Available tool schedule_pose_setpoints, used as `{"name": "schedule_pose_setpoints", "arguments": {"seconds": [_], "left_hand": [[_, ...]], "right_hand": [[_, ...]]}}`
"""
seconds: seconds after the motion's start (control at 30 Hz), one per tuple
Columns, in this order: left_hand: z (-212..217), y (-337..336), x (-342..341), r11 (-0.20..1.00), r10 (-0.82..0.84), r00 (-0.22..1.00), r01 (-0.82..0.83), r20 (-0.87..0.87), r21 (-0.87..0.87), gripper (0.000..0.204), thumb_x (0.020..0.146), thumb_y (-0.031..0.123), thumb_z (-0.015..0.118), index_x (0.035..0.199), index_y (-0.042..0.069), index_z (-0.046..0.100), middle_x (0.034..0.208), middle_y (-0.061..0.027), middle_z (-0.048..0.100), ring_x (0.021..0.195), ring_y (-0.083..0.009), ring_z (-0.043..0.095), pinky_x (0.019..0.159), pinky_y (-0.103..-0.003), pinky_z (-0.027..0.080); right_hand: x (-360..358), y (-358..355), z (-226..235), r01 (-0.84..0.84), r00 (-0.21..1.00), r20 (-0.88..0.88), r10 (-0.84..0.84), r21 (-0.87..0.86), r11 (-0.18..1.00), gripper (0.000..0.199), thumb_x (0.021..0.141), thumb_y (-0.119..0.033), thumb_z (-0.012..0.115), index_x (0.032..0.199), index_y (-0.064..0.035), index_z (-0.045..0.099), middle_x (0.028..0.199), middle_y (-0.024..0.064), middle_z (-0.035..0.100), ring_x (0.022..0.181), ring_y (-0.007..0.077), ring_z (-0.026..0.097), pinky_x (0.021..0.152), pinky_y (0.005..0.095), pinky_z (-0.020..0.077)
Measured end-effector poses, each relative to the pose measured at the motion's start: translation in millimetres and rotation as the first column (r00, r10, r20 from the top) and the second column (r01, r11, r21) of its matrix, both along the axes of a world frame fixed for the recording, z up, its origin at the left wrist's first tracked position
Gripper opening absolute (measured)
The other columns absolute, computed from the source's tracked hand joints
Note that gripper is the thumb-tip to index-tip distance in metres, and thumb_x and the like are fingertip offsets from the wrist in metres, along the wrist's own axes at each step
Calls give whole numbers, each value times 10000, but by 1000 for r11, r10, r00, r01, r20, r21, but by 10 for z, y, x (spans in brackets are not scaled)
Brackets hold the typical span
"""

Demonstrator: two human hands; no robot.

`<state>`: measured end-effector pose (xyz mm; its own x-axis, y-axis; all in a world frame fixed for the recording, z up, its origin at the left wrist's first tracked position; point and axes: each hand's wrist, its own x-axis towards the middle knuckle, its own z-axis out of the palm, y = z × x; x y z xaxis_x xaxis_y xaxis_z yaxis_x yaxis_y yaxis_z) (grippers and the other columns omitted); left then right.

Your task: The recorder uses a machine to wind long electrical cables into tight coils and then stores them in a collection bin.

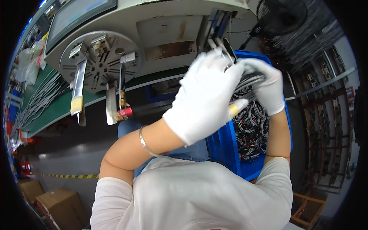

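A coil of grey cable (253, 80) is bunched between my two white-gloved hands, in front of the machine's upright metal part (219, 27). My right hand (267, 86) is closed around the coil's right side, its fingers curled over the top. My left hand (207, 96) reaches across from the left and grips the coil's other side, its back hiding much of the hold. A yellow band (233, 110) circles the left thumb, which points right below the cable. The left fingertips are beside the metal part and slightly blurred.
Under my hands stands a blue bin (234, 153) filled with coiled cables (251, 130). To the left is a round slotted plate (99, 61) with protruding metal arms. Loose grey cables (42, 96) lie on a green bench (46, 113). A black fan (281, 15) stands at the far right.
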<state>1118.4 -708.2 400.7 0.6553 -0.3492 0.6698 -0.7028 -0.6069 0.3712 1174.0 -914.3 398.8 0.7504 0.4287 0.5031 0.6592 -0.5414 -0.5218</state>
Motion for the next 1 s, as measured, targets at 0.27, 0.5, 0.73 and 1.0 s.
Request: {"name": "schedule_pose_setpoints", "arguments": {"seconds": [0.27, 0.5, 0.73, 1.0], "left_hand": [[-338, -235, -13, 918, -72, 900, 228, 430, -324, 627, 778, 240, 741, 1284, -29, 487, 1269, -247, 494, 1198, -327, 515, 1024, -457, 388], [-503, -520, 163, 430, -398, 900, 10, -180, -903, 393, 793, 90, 724, 1124, -38, 555, 958, -98, 634, 929, -158, 613, 812, -295, 508], [-523, -644, 460, 138, -392, 918, -8, -62, -990, 136, 900, 63, 618, 1026, 10, 621, 902, -51, 639, 764, -73, 598, 662, -232, 504], [-444, -457, 571, 335, -520, 747, -267, -414, -904, 181, 933, 209, 582, 879, 38, 607, 613, -41, 582, 440, -62, 477, 409, -212, 380]], "right_hand": [[251, -594, -368, -35, 955, -114, 274, 873, 486, 307, 902, 24, 474, 1192, 42, 576, 908, 39, 659, 768, 81, 604, 752, 218, 498], [-58, 467, -261, 105, 979, -166, 123, 914, 392, 199, 953, -78, 469, 1084, 38, 565, 813, 29, 618, 650, 75, 531, 612, 177, 442], [123, 602, -208, 85, 976, -147, 162, 937, 338, 97, 907, -46, 558, 812, -31, 566, 611, 6, 532, 548, 110, 527, 549, 243, 437], [395, 486, -267, 136, 920, 221, -324, 596, 792, 176, 869, -116, 613, 745, 5, 578, 633, 81, 609, 561, 161, 569, 553, 284, 435]]}}
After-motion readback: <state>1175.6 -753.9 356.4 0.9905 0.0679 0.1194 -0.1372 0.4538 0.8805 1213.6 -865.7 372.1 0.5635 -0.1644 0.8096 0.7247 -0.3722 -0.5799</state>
